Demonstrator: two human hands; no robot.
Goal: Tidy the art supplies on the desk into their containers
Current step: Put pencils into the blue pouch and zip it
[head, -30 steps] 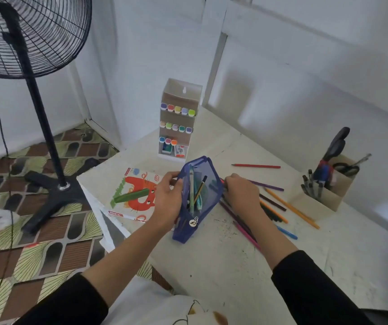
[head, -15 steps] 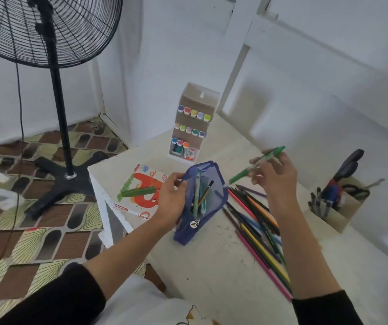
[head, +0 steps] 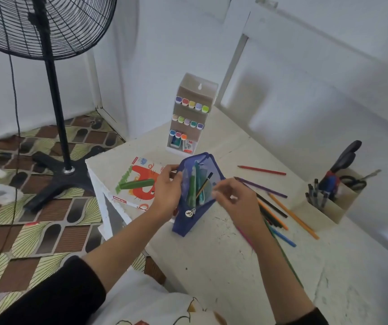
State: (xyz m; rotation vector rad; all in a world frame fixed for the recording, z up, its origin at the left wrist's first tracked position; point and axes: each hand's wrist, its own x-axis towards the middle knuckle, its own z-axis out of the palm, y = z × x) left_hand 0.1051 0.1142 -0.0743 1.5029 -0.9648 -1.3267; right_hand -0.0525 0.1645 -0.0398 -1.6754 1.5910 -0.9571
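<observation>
Pencil case (head: pixel 181 226) between both hands' fingers (head: pixel 173 171)

White counter (head: pixel 211 266): marker rack (head: pixel 189 118), colouring book (head: pixel 139 181), blue pencil case (head: pixel 183 226), loose coloured pencils (head: pixel 291 214), cardboard organiser (head: pixel 328 207) at right.

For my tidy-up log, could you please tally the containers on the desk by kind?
blue mesh pouch: 1
marker display box: 1
cardboard organiser: 1
Total: 3
</observation>
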